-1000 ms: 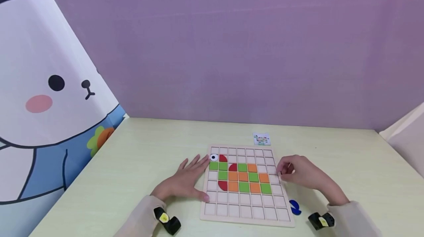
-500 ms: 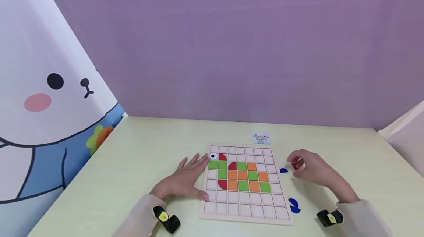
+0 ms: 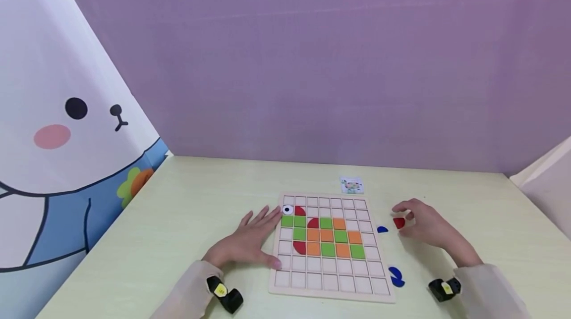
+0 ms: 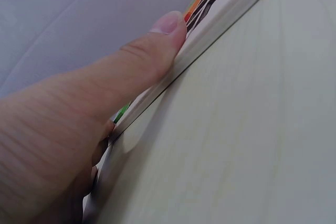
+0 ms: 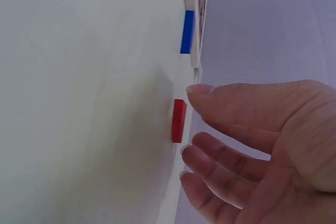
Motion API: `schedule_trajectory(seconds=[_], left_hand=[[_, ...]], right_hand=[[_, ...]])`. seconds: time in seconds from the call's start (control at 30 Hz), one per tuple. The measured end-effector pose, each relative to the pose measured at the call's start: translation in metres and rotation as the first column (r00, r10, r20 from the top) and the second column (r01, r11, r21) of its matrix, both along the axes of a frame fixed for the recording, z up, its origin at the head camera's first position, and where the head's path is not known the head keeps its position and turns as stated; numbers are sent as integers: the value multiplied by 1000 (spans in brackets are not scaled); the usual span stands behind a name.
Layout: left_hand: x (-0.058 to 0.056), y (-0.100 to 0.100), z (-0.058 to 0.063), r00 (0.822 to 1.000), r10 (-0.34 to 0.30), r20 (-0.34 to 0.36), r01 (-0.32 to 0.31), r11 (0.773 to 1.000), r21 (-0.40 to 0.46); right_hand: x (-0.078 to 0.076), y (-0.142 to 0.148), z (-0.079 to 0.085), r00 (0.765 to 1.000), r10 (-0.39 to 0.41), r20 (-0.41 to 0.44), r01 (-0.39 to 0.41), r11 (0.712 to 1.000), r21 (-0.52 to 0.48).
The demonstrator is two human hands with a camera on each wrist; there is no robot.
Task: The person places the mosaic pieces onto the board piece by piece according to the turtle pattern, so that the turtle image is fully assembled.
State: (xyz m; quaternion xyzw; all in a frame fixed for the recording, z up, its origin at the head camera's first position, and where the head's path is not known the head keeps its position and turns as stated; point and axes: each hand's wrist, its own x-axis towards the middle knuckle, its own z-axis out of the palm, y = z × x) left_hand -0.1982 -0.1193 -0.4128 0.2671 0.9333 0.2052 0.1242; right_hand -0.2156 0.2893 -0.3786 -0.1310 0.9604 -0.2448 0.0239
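Spread fingers of my left hand rest along the left edge of a gridded wooden board. In the left wrist view its thumb lies on the board's rim. Green, orange and red tiles fill several squares, with a round eye tile at upper left. My right hand hovers over the table right of the board, thumb and fingers parted. A red rounded piece lies on the table beside its fingertips; the right wrist view shows a gap between hand and red piece.
A blue rounded piece lies close to the board's right edge. Two more blue pieces are nearer the front right corner. Behind the board lies a small picture card. A purple wall rises at the table's far edge.
My right hand has moved right, away from the board's edge, uncovering a blue piece. The red piece, between its fingers half a second ago, now lies apart from them. My left hand stays put.
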Motion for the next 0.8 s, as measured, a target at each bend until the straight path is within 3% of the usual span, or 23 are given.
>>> schedule_trajectory(seconds=[0.2,0.53,0.8], left_hand=[[0,0,0,1000,0,1,0,1000,-1],[0,1,1,1000,8,9,-8,1000,-6],[0,1,1,1000,7,10,-7,1000,-3]], right_hand=[[-6,-1,-1,996,-40,82,41,999,-3],[-5,-2,-6,998,35,58,-35,999,0],[-3,-4,-6,996,50,72,-49,999,-14]])
